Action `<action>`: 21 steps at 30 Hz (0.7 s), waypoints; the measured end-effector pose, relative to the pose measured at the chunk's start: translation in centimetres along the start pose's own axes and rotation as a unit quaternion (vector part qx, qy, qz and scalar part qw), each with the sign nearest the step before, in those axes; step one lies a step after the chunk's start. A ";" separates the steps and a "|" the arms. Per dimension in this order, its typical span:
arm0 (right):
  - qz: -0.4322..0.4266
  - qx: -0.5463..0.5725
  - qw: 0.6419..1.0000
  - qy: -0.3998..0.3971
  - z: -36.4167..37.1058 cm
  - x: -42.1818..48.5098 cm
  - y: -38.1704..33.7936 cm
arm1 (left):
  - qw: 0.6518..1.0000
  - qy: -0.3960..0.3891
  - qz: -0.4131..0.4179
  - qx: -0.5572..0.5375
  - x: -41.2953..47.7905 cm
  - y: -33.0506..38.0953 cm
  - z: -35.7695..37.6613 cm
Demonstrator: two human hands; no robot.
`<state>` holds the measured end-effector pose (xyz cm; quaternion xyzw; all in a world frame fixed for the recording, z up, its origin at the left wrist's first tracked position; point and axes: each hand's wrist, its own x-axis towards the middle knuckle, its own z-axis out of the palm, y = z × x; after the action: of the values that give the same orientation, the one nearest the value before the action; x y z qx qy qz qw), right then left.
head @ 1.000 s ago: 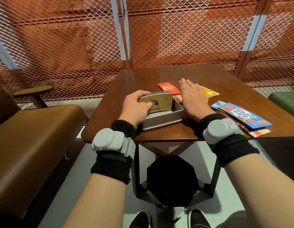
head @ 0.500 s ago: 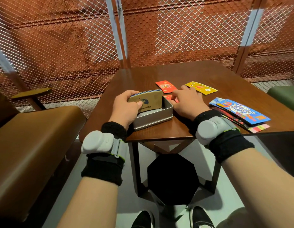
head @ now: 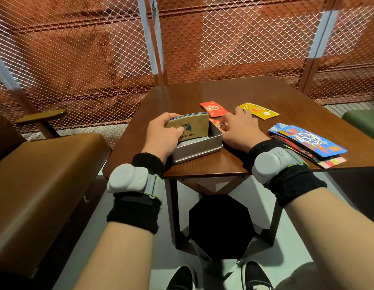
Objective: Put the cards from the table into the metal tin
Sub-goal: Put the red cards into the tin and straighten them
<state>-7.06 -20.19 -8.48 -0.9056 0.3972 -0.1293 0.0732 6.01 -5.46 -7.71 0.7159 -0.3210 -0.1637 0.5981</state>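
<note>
A grey metal tin (head: 199, 147) stands near the front edge of the brown table (head: 234, 93). My left hand (head: 163, 133) holds a stack of cards (head: 195, 126) upright on edge inside the tin; the front card is tan with a deer logo. My right hand (head: 239, 128) rests on the table right of the tin, fingers curled on a red card (head: 217, 123) behind the tin's far corner. Another red card (head: 212, 108) and a yellow card (head: 258, 110) lie flat beyond it.
A pile of long blue and multicoloured cards (head: 307, 142) lies at the table's right front edge. A brown padded bench (head: 41, 174) is to the left, a green seat (head: 363, 120) at far right. Wire mesh fencing closes off the back.
My right hand drew back from flat over the far cards and curled onto a red card beside the tin. The left hand kept the stack upright in the tin.
</note>
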 end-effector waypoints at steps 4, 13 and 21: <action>0.008 0.048 0.999 0.007 -0.2 0.0 0.3 | 1.000 0.004 0.005 0.011 0.1 -0.1 0.0; 0.014 0.175 0.979 0.102 -0.2 0.4 0.4 | 1.000 -0.002 0.003 0.012 0.1 -0.1 0.0; 0.012 0.317 0.918 0.239 -0.7 0.0 0.3 | 1.000 0.001 0.004 0.009 0.1 -0.1 0.0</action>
<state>-7.52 -20.40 -7.87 -0.7720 0.3523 -0.4602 0.2609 6.09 -5.47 -7.81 0.7200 -0.3251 -0.1574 0.5926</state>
